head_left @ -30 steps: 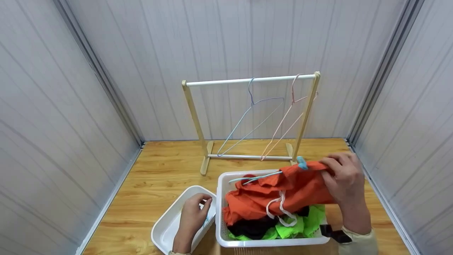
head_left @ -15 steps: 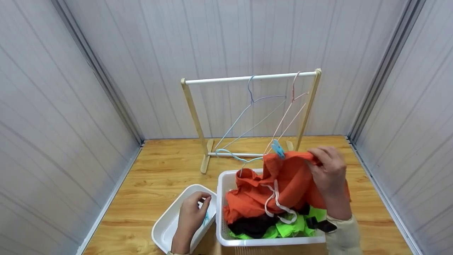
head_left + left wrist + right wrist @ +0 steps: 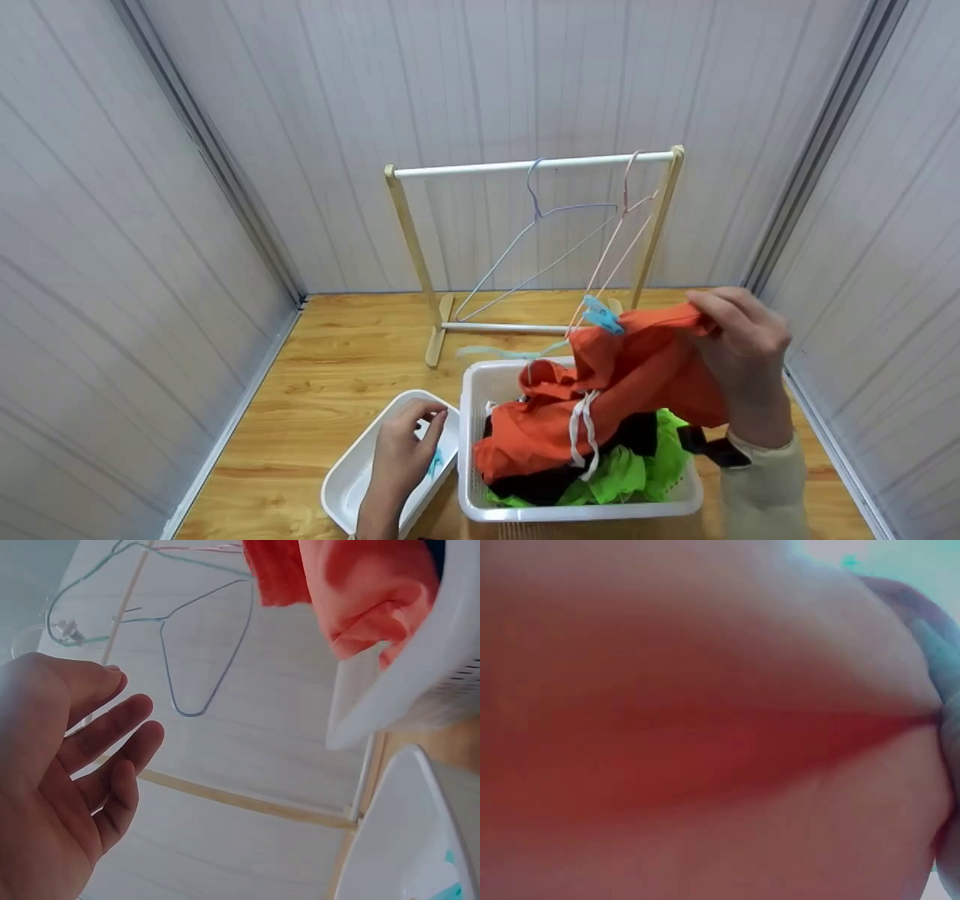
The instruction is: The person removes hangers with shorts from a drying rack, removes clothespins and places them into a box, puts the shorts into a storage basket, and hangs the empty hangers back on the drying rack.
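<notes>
Orange pants [image 3: 652, 367] with a white drawstring hang partly over the white basket [image 3: 570, 516]. My right hand [image 3: 746, 352] pinches their waistband at the upper right corner. A blue clothespin [image 3: 602, 315] clips the waistband, just left of that hand. From the cloth's left side sticks out a pale teal hanger [image 3: 502, 352], much of it hidden by the fabric. Above the small white tray [image 3: 341, 480], my left hand [image 3: 401, 450] hovers with loosely bent fingers and nothing in them, as the left wrist view confirms. The right wrist view is mostly blurred skin and orange cloth.
Black cloth [image 3: 544, 484] and bright green cloth [image 3: 619, 476] lie in the basket. Blue clothespins [image 3: 435, 463] are in the small tray. Behind stands a rack [image 3: 472, 170] carrying a purple-blue hanger [image 3: 499, 262] and a pink hanger [image 3: 611, 240].
My right hand dipped left, then moved back right and up, lifting the waistband. The clothespin and hanger end rose and shifted left. My left hand stayed nearly still.
</notes>
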### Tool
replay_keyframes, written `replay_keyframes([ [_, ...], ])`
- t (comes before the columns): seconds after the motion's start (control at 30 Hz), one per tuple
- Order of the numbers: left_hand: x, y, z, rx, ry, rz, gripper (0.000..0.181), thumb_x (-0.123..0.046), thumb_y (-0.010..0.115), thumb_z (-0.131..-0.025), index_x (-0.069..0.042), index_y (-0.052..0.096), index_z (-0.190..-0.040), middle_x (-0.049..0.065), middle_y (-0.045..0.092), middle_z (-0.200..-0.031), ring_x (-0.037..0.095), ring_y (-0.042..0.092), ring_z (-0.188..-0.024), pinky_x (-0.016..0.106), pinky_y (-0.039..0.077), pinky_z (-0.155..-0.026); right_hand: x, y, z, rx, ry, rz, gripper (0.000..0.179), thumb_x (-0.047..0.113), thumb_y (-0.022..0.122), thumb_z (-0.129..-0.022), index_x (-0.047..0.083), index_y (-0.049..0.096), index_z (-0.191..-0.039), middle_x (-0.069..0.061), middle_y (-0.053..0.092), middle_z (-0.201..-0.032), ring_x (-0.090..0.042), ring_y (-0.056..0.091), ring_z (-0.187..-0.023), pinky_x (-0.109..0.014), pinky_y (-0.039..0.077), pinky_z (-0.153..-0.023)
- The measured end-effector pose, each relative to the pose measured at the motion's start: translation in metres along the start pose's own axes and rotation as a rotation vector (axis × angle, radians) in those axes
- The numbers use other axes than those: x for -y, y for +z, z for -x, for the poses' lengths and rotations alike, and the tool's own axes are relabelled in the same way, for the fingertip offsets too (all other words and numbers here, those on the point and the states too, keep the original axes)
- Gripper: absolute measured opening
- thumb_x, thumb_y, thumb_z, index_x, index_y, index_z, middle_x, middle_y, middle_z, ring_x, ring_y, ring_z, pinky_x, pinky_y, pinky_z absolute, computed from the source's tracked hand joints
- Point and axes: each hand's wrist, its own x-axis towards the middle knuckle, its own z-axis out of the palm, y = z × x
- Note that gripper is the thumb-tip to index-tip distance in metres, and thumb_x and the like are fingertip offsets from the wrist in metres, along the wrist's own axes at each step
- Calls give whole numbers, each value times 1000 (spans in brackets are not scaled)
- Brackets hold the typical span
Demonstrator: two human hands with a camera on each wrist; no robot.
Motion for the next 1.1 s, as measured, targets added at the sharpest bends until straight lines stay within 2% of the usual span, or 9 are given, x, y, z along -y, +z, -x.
replay_keyframes([
  [0.07, -2, -1, -1, -8, 18, 2, 17, -2, 76, -81, -16, 70, -88, -14, 65, -83, 4, 60, -74, 29, 50, -58, -1, 2, -8, -57, -25, 57, 37, 37, 71, -88, 2, 71, -76, -13, 63, -69, -32, 52, -53, -23, 50, -65],
  [0.17, -3, 0, -2, -8, 28, 7, 18, -1, 76, -81, -16, 70, -87, -14, 65, -82, 3, 59, -73, 29, 50, -57, -5, 7, -13, -90, -54, 114, 37, 38, 72, -87, 4, 70, -72, -12, 61, -65, -32, 47, -51, -36, 41, -52],
  [0.23, -3, 1, -2, -6, 33, 12, 18, -1, 76, -81, -17, 70, -87, -14, 65, -81, 3, 59, -73, 28, 49, -57, -5, 11, -11, -54, -62, 100, 36, 37, 72, -88, 4, 70, -73, -11, 59, -63, -30, 46, -50, -40, 37, -49],
  [0.33, -3, 2, -2, -16, 50, 17, 19, 1, 76, -80, -16, 70, -87, -13, 65, -81, 4, 59, -72, 29, 49, -57, -4, 19, -1, 58, -65, 9, 37, 38, 69, -89, 3, 71, -77, -11, 59, -65, -26, 48, -49, -37, 41, -47],
  [0.47, -7, 3, -4, -42, 70, 23, 18, 2, 76, -81, -13, 70, -89, -10, 64, -81, 6, 59, -71, 28, 48, -56, 2, 34, 20, 182, -71, -102, 32, 34, 69, -89, 2, 74, -88, -9, 63, -72, -24, 55, -54, -37, 46, -49],
  [0.6, -15, 4, -12, -67, 87, 40, 17, 2, 73, -82, -11, 70, -93, -7, 65, -82, 8, 59, -72, 28, 48, -57, 6, 47, 36, 251, -80, -148, 26, 27, 68, -91, 2, 75, -97, -10, 67, -82, -25, 60, -64, -39, 50, -56],
  [0.73, -24, 7, -25, -114, 131, 54, 20, 3, 72, -82, -11, 70, -96, -2, 66, -88, 8, 59, -74, 27, 47, -57, 5, 58, 42, 256, -119, -142, 21, 20, 66, -94, 3, 75, -103, -10, 69, -87, -26, 62, -70, -40, 51, -59],
  [0.87, -36, 9, -39, -140, 145, 73, 26, 3, 73, -82, -11, 70, -103, -2, 66, -101, 9, 60, -80, 28, 49, -59, 1, 68, 47, 249, -143, -107, 21, 19, 64, -95, 6, 75, -107, -9, 70, -89, -27, 62, -71, -40, 51, -59],
  [1.1, -51, 17, -63, -97, 158, 178, 37, -5, 73, -87, -13, 65, -122, 0, 62, -120, 21, 62, -94, 32, 52, -70, 1, 73, 61, 318, -84, -71, 23, 21, 62, -96, 10, 73, -114, -6, 69, -92, -25, 66, -74, -40, 54, -60],
])
